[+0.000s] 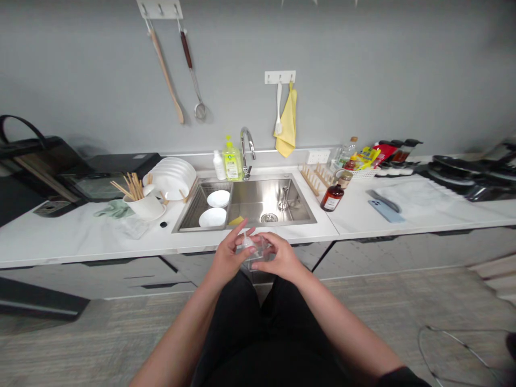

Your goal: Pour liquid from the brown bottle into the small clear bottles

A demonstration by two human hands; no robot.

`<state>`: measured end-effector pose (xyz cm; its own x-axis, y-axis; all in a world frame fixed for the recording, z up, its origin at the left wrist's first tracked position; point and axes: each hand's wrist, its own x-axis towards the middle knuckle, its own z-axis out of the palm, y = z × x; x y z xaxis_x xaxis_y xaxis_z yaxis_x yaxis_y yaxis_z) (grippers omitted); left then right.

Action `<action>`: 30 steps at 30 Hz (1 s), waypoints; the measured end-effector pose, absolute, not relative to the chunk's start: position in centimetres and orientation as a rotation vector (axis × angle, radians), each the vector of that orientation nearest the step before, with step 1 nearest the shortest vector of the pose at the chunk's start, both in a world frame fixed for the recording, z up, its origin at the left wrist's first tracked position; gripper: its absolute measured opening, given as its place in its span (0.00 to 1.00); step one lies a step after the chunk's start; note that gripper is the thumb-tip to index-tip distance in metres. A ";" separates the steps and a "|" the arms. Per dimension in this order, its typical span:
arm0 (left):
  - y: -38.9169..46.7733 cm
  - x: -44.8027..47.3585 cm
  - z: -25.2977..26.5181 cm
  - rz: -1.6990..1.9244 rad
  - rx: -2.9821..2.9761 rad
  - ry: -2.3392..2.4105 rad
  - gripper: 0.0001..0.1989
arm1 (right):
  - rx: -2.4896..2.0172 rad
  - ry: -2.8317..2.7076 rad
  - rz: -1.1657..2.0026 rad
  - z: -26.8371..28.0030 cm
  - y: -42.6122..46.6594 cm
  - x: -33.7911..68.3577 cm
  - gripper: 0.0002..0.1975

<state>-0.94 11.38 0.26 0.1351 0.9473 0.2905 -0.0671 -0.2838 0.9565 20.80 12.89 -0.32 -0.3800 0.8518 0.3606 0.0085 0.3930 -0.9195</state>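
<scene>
In front of the sink edge, both hands are raised close together. My left hand (230, 255) is closed around a small white piece with a narrow upright stem (247, 242), its kind not clear. The fingers of my right hand (281, 256) are curled around a clear plastic item (260, 250), which looks like a small bag or container. The two held things touch or overlap between my fingers; I cannot tell whether they are joined. Beyond my hands lies the steel sink (258, 196), with two white bowls (213, 217) in its left side.
A chopstick holder (145, 208) and white plates (171, 180) stand left of the sink. Behind it are a green soap bottle (231, 161) and a faucet (245, 156). To the right are a brown bottle (331, 199), a wooden rack (316, 178) and a blue phone (386, 210).
</scene>
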 end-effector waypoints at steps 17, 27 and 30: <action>9.4 -0.2 -3.2 1.544 1.115 1.091 0.41 | -0.948 -1.862 0.971 -2.0 11.0 20.7 0.40; 8.7 -0.4 -3.7 1.638 1.163 1.025 0.36 | -0.884 -1.735 1.111 -2.0 12.0 19.6 0.41; 7.9 -1.3 -5.0 1.593 1.248 0.907 0.37 | -0.863 -1.620 1.308 -3.2 12.5 19.7 0.46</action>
